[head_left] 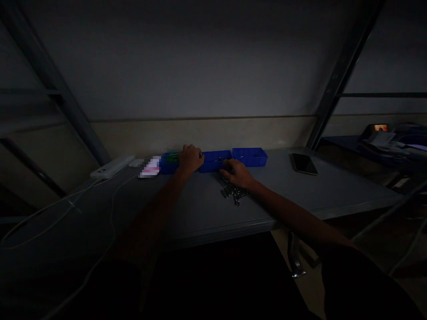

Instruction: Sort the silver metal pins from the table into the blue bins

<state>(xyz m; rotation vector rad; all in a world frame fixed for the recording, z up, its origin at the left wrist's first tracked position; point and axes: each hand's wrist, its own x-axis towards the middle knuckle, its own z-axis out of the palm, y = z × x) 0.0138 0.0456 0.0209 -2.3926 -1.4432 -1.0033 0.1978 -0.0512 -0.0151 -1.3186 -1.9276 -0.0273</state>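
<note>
Three blue plastic bins stand in a row at the back of the table: a left bin (168,168) with green items in it, a middle bin (211,167) with a few small dark pieces, and a right bin (253,162). My left hand (191,159) is between the left and middle bins, fingers curled around a small dark thing whose kind is unclear. Over a pile of small shiny metal parts (233,192) is my right hand (240,174), by the middle bin's front. Its fingers are bent and close together; what they hold is hidden in the dim light.
A smartphone (303,164) lies on the grey table (196,213) at the right. Left of the bins are a pink-and-white card-like item (151,167), a white power strip (112,167) and trailing cables (112,209). Metal frame posts (333,89) rise at both sides.
</note>
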